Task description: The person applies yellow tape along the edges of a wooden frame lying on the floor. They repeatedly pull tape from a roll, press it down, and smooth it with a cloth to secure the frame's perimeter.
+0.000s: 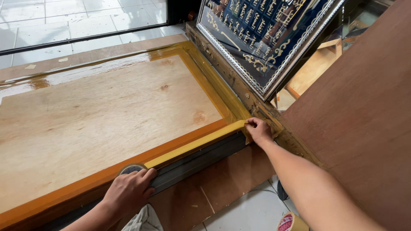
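A large plywood backing board (pixel 98 115) lies flat, with glossy yellow-brown tape along its edges. My left hand (pixel 130 190) grips a roll of tape (pixel 132 169) at the near edge. A stretched strip of yellow tape (pixel 197 143) runs from the roll along that edge to the board's near right corner. There my right hand (pixel 258 130) pinches the strip's end against the corner. A dark frame moulding (pixel 201 160) shows below the tape.
A framed dark blue picture with gold ornaments (pixel 265 38) leans at the right of the board. A brown plywood sheet (pixel 364 111) stands at the far right. A second tape roll (pixel 291 222) lies on the white tiled floor (pixel 244 214).
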